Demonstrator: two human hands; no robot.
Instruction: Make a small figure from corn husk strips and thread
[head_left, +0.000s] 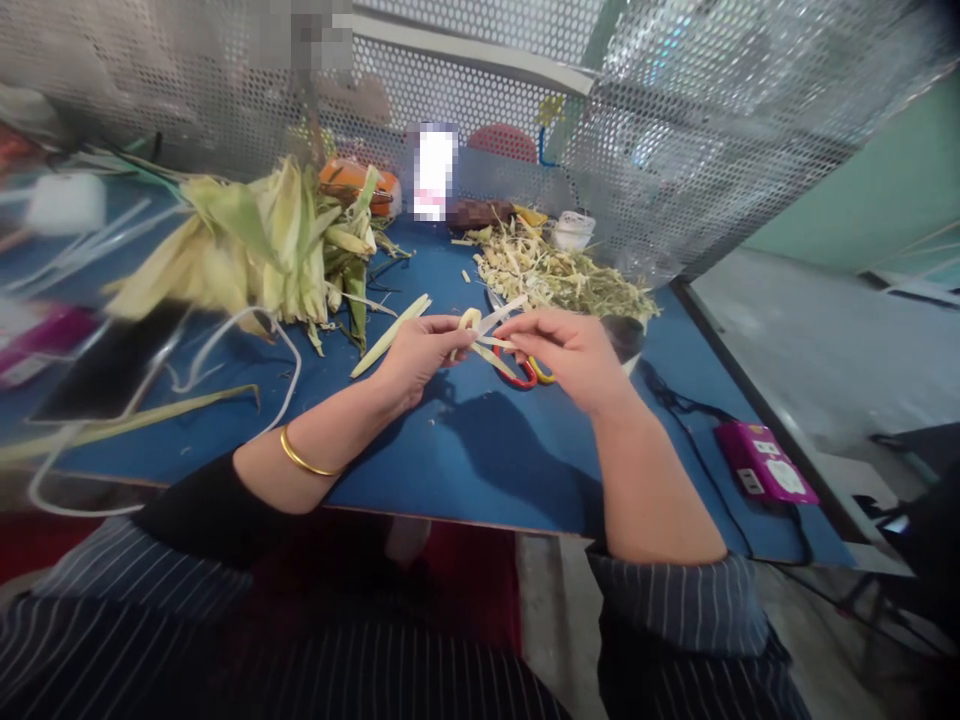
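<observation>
My left hand (427, 355) pinches a small looped piece of pale corn husk (470, 318) over the blue table. Close on its right, my right hand (559, 350) has its fingers closed on a narrow husk strip (495, 342) that runs to the loop. Scissors with red and yellow handles (525, 377) lie beneath the hands, partly hidden by them. Beside my left hand a folded pale husk (386, 338) rests on the table. A big bundle of green and cream husks (274, 235) is farther left, and a heap of shredded husk scraps (562, 270) lies behind my right hand.
A white cable (294, 350) curls at the left near a dark flat device (112, 365). At the right edge sit a purple box (765, 462) and black cords (697, 455). Behind stand a white cup (572, 230), an orange packet (360, 180) and a perforated metal screen (480, 95).
</observation>
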